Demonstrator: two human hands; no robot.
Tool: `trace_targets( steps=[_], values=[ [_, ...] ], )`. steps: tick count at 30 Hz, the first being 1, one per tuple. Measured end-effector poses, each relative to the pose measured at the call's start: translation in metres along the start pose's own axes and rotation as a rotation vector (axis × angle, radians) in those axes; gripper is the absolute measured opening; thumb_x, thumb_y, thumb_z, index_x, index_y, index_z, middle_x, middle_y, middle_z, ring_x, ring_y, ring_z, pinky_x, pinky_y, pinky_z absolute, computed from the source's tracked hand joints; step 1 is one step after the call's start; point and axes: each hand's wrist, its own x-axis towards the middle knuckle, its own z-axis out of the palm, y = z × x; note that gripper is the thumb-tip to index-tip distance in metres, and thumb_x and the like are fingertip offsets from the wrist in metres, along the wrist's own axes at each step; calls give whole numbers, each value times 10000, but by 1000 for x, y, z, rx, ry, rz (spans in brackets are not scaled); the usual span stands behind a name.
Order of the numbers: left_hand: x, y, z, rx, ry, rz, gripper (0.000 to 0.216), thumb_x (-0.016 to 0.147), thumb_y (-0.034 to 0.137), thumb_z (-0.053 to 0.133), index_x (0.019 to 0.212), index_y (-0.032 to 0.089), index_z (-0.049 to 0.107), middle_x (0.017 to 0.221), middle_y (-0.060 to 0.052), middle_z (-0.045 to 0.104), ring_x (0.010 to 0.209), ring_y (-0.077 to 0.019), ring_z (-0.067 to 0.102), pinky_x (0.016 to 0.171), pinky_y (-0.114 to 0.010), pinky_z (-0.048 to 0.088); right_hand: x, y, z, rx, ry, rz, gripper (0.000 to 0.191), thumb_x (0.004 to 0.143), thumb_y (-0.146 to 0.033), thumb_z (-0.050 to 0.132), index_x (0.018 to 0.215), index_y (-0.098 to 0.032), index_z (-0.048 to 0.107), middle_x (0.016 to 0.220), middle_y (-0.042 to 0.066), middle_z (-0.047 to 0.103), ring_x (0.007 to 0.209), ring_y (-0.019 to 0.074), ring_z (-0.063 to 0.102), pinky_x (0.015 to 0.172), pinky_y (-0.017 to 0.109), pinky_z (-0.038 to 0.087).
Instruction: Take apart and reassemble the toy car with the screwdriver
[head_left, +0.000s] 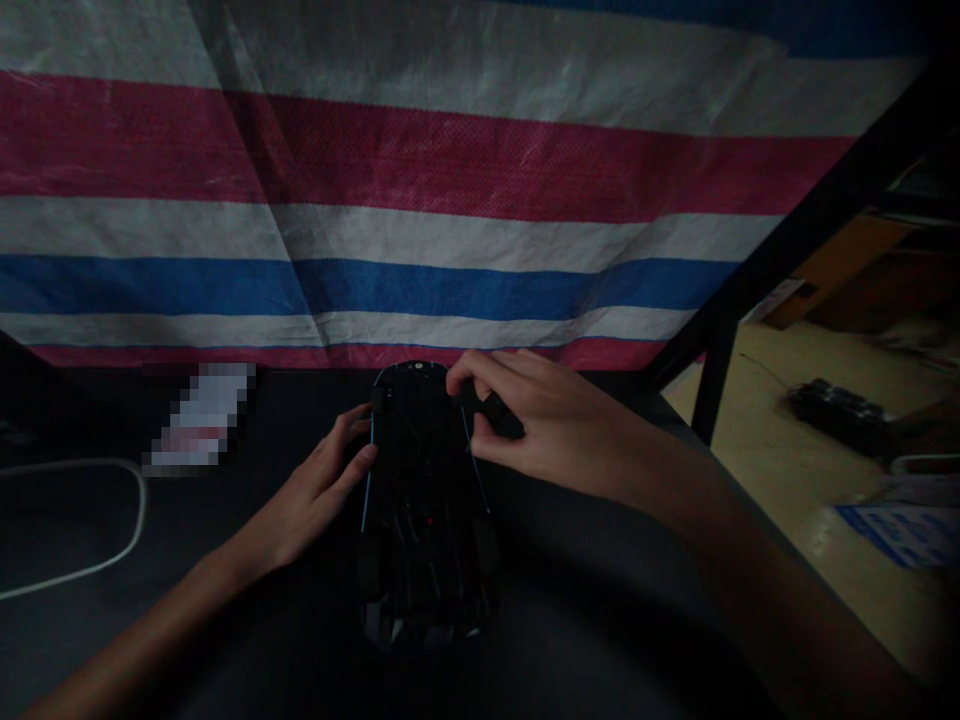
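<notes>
A black toy car (427, 480) lies upside down on the dark table, its underside facing up and thin blue lines along both edges. A small red spot shows near the middle of its underside. My left hand (319, 490) grips the car's left side, thumb and fingers pressed against the edge. At the far right corner, near a wheel, my right hand (540, 415) is closed with fingers curled and thumb bent in. Something dark and rounded (501, 412) sits within its grasp; the dim light hides what kind of thing it is.
A striped red, white and blue tarp (420, 170) hangs behind the dark table (285, 640). On the left are a blurred-out pale packet or paper (206, 415) and a white cable loop (141, 510). A black frame post (716, 380) stands right; dark items lie on the floor beyond.
</notes>
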Motion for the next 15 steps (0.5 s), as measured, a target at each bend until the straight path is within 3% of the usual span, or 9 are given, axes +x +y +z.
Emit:
trace_targets(
  steps=[2, 5, 8, 10, 15],
  values=[
    [0, 1, 0, 3, -1, 10, 697, 1049, 642, 372, 1623, 259, 274, 1672, -128, 429, 1514, -352, 434, 1252, -585, 333, -1, -1, -2, -9, -10, -15, 265, 896, -123, 620, 1150, -199, 628, 1102, 34, 710, 989, 177, 644, 865, 296, 422],
    [1, 1, 0, 15, 2, 34, 685, 1051, 633, 375, 1616, 255, 286, 1666, -133, 437, 1505, -355, 447, 1249, -588, 338, -1, 1, -2, -51, -32, 69, 133, 1015, -241, 562, 1091, -210, 667, 938, 16, 725, 822, 164, 649, 749, 302, 398],
    [1, 0, -1, 26, 9, 49, 676, 1055, 622, 380, 1617, 258, 289, 1648, -131, 466, 1499, -358, 458, 1244, -588, 350, -2, 5, 0, -36, -66, 96, 172, 1061, -258, 506, 1054, -203, 669, 819, -5, 692, 705, 143, 615, 685, 303, 363],
    [1, -1, -1, 26, 9, 54, 660, 1058, 615, 384, 1613, 270, 299, 1645, -125, 472, 1493, -359, 467, 1239, -586, 360, -3, 6, 1, -16, -52, 56, 120, 1009, -198, 552, 1079, -203, 650, 883, 2, 697, 771, 151, 623, 728, 302, 379],
    [1, -3, -1, 16, -7, 55, 641, 1067, 597, 385, 1622, 298, 275, 1668, -108, 438, 1499, -344, 458, 1250, -582, 343, -4, 1, -1, 21, -14, 48, 302, 875, -111, 602, 1156, -221, 601, 1111, 18, 696, 1001, 181, 628, 902, 321, 397]
  ],
)
